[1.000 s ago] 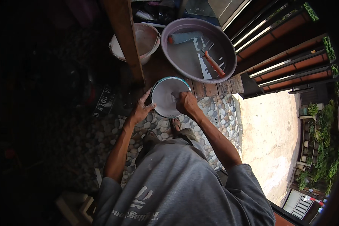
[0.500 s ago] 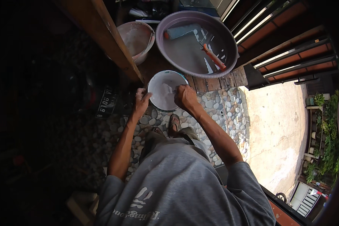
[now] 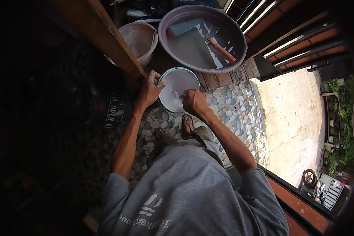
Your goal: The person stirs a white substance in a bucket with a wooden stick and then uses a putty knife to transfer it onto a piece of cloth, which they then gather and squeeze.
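A round white bucket (image 3: 170, 103) with a dark greenish rim is in front of me, pale paint-like stuff coating its inside. At its left side my left hand (image 3: 150, 89) grips the rim, thumb over the edge. My right hand (image 3: 195, 103) is closed in a fist at the right part of the opening. A small greyish end of something sticks out from its fingers into the bucket, but its kind is hidden. Beyond stands a large purple-grey basin (image 3: 163, 43) of cloudy liquid, holding a paint roller with a blue sleeve (image 3: 187, 26) and an orange handle (image 3: 223, 52).
A stained bucket (image 3: 139, 44) stands left of the basin, behind a wooden post (image 3: 120, 39). Both containers rest on a plank surface (image 3: 220, 80). Pebbled floor (image 3: 240, 108) lies under my feet. Slatted panels (image 3: 303, 35) rise at the right. A licence plate (image 3: 115, 112) shows in the dark left.
My left hand has moved farther up along the bucket's rim. The bucket opening faces me more squarely. My right fist remains at its right part, and the view has shifted slightly.
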The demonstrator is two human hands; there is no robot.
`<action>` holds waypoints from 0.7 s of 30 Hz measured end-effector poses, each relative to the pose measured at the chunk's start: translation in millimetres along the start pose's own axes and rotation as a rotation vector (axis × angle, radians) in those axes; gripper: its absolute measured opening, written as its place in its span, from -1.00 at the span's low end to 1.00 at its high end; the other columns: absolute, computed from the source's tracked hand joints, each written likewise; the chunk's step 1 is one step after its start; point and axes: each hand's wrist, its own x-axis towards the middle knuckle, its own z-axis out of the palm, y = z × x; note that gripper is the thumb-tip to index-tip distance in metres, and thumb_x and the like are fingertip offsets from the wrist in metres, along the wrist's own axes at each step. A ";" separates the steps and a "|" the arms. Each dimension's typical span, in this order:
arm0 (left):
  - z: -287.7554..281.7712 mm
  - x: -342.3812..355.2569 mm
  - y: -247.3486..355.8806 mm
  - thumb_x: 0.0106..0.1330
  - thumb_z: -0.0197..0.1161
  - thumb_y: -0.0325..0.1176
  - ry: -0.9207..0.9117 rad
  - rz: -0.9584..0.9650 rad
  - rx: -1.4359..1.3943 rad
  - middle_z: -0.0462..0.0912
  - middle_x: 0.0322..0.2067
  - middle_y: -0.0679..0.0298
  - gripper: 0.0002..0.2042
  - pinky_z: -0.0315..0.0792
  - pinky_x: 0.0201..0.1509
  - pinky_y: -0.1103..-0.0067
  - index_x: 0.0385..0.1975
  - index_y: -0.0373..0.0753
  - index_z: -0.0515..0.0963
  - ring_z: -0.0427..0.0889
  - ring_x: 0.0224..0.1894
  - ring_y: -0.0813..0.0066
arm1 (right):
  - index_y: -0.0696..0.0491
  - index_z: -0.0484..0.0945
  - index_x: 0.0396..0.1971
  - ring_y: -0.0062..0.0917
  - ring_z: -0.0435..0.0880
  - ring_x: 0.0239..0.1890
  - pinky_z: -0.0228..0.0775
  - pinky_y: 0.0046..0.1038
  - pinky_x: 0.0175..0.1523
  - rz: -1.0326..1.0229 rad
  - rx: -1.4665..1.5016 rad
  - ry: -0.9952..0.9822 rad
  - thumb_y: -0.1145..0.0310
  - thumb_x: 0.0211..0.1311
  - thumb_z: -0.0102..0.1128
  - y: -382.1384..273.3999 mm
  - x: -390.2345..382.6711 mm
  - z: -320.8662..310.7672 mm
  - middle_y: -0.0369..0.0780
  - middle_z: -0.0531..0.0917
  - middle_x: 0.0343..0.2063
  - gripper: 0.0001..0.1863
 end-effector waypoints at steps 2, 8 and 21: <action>1.4 7.4 -4.5 0.21 0.22 -0.32 0.003 0.095 0.033 0.46 -0.58 0.16 -0.77 0.36 -0.40 0.47 -0.35 -0.34 0.38 0.46 -0.53 0.40 | 0.13 0.43 -0.64 -0.03 0.53 -0.55 0.38 -0.06 -0.41 0.054 0.027 0.049 0.47 -0.07 -0.01 -2.0 4.7 -1.7 0.00 0.51 -0.64 -0.93; 7.5 20.3 -8.1 0.25 0.21 -0.25 0.093 0.361 0.148 0.47 -0.55 0.09 -0.73 0.36 -0.39 0.39 -0.37 -0.35 0.36 0.45 -0.53 0.25 | 0.15 0.48 -0.64 0.00 0.54 -0.50 0.41 -0.08 -0.35 0.247 -0.007 0.069 0.45 -0.06 0.02 -19.2 -8.8 -0.2 0.04 0.55 -0.58 -0.89; 23.8 21.2 7.8 0.35 0.04 -0.19 0.092 0.244 0.098 0.45 -0.62 -0.04 -0.66 0.31 -0.45 0.30 -0.56 -0.35 0.37 0.48 -0.52 -0.03 | 0.15 0.47 -0.66 -0.03 0.56 -0.48 0.42 -0.10 -0.35 0.271 0.038 0.024 0.50 -0.08 -0.01 -18.6 -11.7 0.0 0.03 0.54 -0.63 -0.90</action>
